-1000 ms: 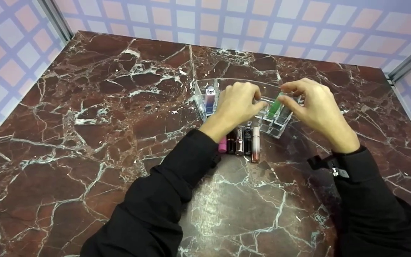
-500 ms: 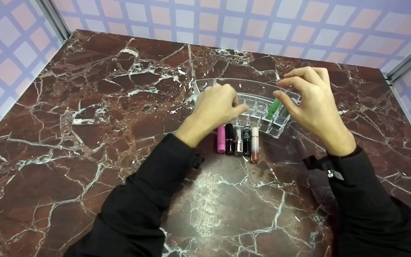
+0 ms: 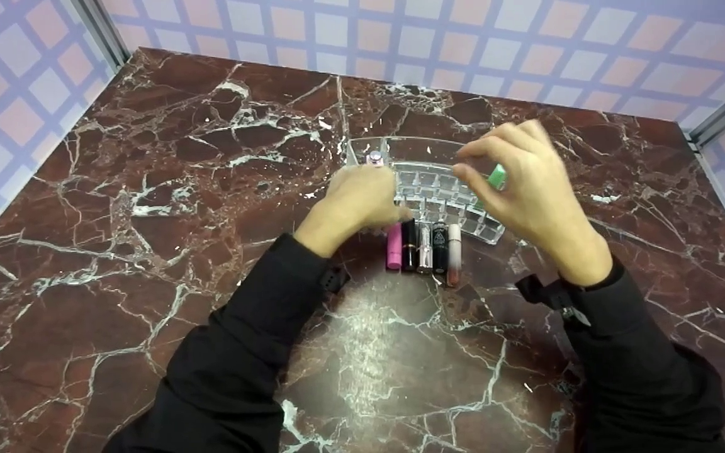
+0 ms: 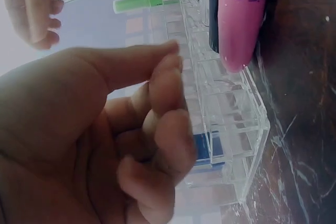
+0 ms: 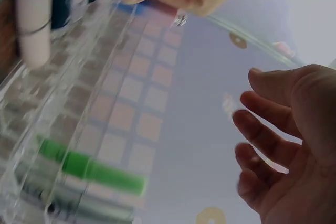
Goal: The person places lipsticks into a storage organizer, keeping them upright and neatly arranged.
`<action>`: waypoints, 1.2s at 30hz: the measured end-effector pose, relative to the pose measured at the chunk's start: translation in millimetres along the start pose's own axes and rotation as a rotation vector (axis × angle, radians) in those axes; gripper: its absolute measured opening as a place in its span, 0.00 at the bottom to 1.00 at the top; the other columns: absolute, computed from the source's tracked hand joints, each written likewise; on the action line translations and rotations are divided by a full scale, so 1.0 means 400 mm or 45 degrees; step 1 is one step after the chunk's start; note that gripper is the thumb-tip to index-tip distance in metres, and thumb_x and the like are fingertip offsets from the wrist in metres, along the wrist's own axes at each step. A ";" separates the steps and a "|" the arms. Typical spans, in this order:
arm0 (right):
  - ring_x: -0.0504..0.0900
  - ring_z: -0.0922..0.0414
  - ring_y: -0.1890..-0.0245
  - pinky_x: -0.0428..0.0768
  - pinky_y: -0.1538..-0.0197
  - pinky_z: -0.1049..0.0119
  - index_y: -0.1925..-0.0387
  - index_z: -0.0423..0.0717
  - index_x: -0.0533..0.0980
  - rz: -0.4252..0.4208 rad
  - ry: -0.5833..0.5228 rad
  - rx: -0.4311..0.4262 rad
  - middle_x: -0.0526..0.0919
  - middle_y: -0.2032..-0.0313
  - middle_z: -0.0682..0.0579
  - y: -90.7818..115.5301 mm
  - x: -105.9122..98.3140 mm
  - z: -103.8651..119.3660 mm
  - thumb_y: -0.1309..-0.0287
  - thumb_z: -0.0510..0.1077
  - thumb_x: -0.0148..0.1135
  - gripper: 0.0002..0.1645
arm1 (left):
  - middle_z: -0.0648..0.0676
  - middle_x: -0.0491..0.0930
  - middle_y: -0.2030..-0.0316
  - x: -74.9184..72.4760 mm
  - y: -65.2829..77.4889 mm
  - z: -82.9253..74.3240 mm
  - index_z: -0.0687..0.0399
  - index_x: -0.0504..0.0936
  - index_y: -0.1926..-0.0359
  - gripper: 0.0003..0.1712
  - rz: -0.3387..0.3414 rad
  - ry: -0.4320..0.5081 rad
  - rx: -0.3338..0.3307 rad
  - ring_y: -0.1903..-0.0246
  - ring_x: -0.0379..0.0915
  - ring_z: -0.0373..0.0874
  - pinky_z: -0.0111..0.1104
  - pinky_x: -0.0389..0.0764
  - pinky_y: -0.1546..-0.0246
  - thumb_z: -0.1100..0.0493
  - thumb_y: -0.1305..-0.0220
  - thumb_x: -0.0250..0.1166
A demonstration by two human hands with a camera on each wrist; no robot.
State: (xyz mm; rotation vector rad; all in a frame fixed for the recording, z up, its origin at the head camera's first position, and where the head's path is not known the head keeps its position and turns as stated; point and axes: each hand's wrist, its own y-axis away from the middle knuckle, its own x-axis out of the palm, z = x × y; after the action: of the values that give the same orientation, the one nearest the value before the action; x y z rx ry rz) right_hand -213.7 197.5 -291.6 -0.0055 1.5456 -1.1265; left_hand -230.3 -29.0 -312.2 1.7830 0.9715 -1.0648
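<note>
My left hand [image 3: 360,198] is over the front left of a clear acrylic cosmetics organizer [image 3: 491,234], its thumb near the pink lipstick tube [image 3: 394,250]. In the left wrist view its fingers [image 4: 176,135] are loosely curled, the thumb tip close to the index finger, and nothing shows between them. Above the organizer's right side, my right hand [image 3: 523,173] holds nothing; its fingers are bent and spread from the thumb. Behind that hand a green tube [image 3: 496,176] stands in the organizer, beside a greyish tube [image 5: 73,203]. A silver-topped pink tube [image 3: 374,158] stands at its back left.
In front of the organizer, beside the pink tube, lie a black tube [image 3: 409,246], a silver one [image 3: 425,248], another black one [image 3: 440,248] and a white-to-red lip gloss [image 3: 454,255]. Checkered walls [image 3: 287,31] enclose the dark red marble tabletop [image 3: 148,264].
My left hand has moved left and toward me from over the organizer's middle, uncovering its compartments. My right hand has shifted left, away from its place at the green tube's top, and now partly covers that tube.
</note>
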 end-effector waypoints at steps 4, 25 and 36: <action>0.80 0.55 0.66 0.77 0.59 0.63 0.62 0.39 0.83 0.140 -0.144 0.034 0.86 0.66 0.47 -0.008 0.014 0.025 0.33 0.46 0.69 0.12 | 0.48 0.84 0.77 0.001 0.005 0.000 0.49 0.84 0.72 0.21 0.104 0.046 -0.009 0.77 0.81 0.41 0.30 0.79 0.74 0.40 0.29 0.65; 0.72 0.66 0.85 0.76 0.79 0.67 0.60 0.50 0.87 0.815 -0.244 0.140 0.87 0.72 0.56 0.038 0.127 0.091 0.32 0.52 0.68 0.10 | 0.49 0.85 0.78 0.019 -0.001 0.003 0.49 0.86 0.73 0.21 0.163 -0.039 -0.079 0.81 0.79 0.41 0.34 0.80 0.72 0.43 0.27 0.62; 0.72 0.65 0.84 0.78 0.76 0.63 0.61 0.51 0.88 0.819 -0.212 0.130 0.87 0.72 0.57 0.044 0.138 0.095 0.32 0.56 0.68 0.14 | 0.49 0.86 0.77 0.013 -0.006 0.005 0.49 0.88 0.71 0.17 0.346 0.024 -0.104 0.82 0.80 0.40 0.32 0.81 0.73 0.49 0.28 0.62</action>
State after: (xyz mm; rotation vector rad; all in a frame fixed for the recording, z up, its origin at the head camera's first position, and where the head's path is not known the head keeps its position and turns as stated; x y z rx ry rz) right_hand -193.3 152.0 -340.0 0.4278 1.2078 -0.6669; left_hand -231.1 -28.8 -318.3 1.7997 0.7462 -0.8276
